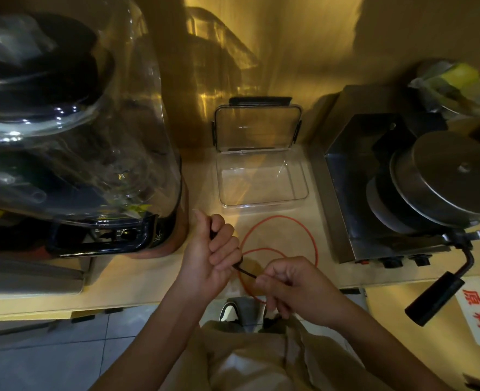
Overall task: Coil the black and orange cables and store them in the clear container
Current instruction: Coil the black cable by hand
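bare forearms, no sleeves; khaki trousers (261, 359); dark shoe, white toe (229, 311).

A single head-worn wide-angle camera looks steeply down and forward from above the counter (137, 289), close over both hands. Edges bend and blur, so the far left is probably nearer than it seems.

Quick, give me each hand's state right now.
Left hand: closed around the black cable.
Right hand: pinching the black cable's other stretch.
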`<act>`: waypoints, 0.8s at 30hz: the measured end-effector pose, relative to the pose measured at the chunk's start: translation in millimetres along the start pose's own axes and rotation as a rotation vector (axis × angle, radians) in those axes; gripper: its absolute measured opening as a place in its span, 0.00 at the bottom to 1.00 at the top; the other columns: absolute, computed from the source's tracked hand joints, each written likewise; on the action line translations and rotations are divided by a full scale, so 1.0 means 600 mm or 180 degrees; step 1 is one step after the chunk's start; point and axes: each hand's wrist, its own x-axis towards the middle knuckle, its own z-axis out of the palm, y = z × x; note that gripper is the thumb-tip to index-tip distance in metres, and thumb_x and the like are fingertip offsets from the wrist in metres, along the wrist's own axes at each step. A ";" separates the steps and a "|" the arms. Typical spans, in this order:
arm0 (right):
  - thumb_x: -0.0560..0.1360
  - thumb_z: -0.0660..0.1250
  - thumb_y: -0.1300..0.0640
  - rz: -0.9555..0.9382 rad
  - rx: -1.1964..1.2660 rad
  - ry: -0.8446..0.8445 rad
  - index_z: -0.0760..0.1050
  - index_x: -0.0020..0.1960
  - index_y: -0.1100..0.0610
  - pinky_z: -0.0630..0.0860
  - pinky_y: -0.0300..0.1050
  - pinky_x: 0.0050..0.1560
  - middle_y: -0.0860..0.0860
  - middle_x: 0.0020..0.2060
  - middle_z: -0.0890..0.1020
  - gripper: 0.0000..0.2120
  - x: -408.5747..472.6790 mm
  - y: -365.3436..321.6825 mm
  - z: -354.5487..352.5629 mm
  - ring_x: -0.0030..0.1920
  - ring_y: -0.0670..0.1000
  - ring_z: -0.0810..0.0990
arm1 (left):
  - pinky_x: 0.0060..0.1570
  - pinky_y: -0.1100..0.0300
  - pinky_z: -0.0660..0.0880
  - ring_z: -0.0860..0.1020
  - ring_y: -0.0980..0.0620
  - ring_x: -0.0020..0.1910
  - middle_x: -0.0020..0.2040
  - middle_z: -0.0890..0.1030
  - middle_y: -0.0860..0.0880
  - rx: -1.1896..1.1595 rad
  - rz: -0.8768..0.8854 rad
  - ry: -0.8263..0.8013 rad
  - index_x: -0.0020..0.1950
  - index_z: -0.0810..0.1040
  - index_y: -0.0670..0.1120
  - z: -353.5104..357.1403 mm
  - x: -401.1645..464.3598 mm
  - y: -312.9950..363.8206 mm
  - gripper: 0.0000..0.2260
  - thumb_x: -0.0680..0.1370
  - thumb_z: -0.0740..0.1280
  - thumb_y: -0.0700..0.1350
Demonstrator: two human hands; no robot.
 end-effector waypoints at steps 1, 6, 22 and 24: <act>0.79 0.66 0.54 0.0013 -0.0110 -0.0066 0.79 0.39 0.59 0.72 0.39 0.29 0.54 0.28 0.82 0.12 -0.002 0.002 -0.007 0.24 0.46 0.75 | 0.14 0.67 0.51 0.53 0.59 0.17 0.20 0.62 0.53 -0.0101 -0.0125 -0.0112 0.36 0.67 0.46 -0.002 -0.003 0.006 0.23 0.81 0.52 0.62; 0.80 0.65 0.52 0.0096 -0.0852 -0.0351 0.82 0.42 0.58 0.72 0.32 0.35 0.48 0.30 0.80 0.14 -0.002 0.019 -0.045 0.31 0.40 0.76 | 0.18 0.68 0.48 0.51 0.60 0.19 0.24 0.59 0.52 -0.0664 -0.0971 -0.0771 0.43 0.69 0.43 -0.011 -0.014 0.027 0.21 0.82 0.52 0.60; 0.77 0.66 0.43 0.0400 -0.2140 0.0876 0.80 0.37 0.59 0.74 0.45 0.37 0.56 0.32 0.81 0.20 0.013 0.059 -0.131 0.35 0.53 0.80 | 0.21 0.66 0.50 0.52 0.59 0.21 0.25 0.53 0.53 -0.0209 -0.1841 -0.1645 0.48 0.72 0.41 -0.014 -0.031 0.042 0.15 0.82 0.59 0.54; 0.78 0.66 0.45 0.0442 -0.1851 0.0964 0.79 0.38 0.61 0.71 0.42 0.34 0.59 0.32 0.79 0.20 0.008 0.050 -0.141 0.33 0.53 0.77 | 0.20 0.65 0.50 0.52 0.58 0.21 0.25 0.53 0.53 -0.0126 -0.1870 -0.1648 0.46 0.72 0.41 -0.019 -0.031 0.046 0.15 0.83 0.59 0.53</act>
